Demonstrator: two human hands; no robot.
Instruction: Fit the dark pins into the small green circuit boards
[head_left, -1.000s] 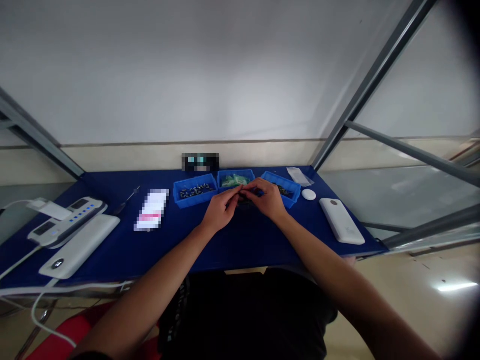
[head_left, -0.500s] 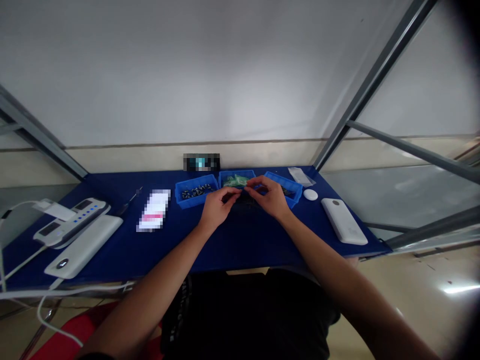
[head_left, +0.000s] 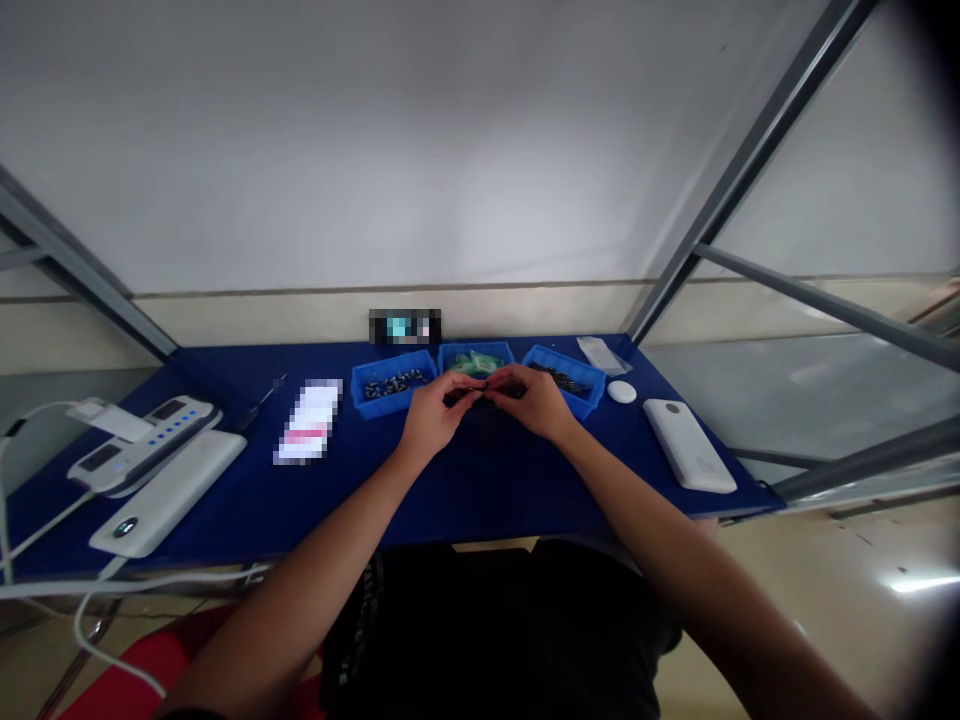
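Note:
My left hand (head_left: 439,411) and my right hand (head_left: 537,399) meet over the blue table, fingertips pinched together around a small dark piece (head_left: 484,388) too small to make out. Just behind them stands a blue bin (head_left: 475,350) holding green and clear plastic bags. To the left of my left hand, another blue bin (head_left: 384,405) contains many small metal parts. A third blue bin (head_left: 588,404), beside my right hand, holds dark, thin pieces like screws.
On the left lie a screwdriver (head_left: 262,402), a lit phone (head_left: 309,421), a power strip (head_left: 142,446) and a white power bank (head_left: 169,494). To the right are a round white object (head_left: 620,391), a clear bag (head_left: 601,354) and another white power bank (head_left: 688,445).
My right hand's fingertips have come down and closer to my left hand's, uncovering more of the right bin. My left hand has hardly moved.

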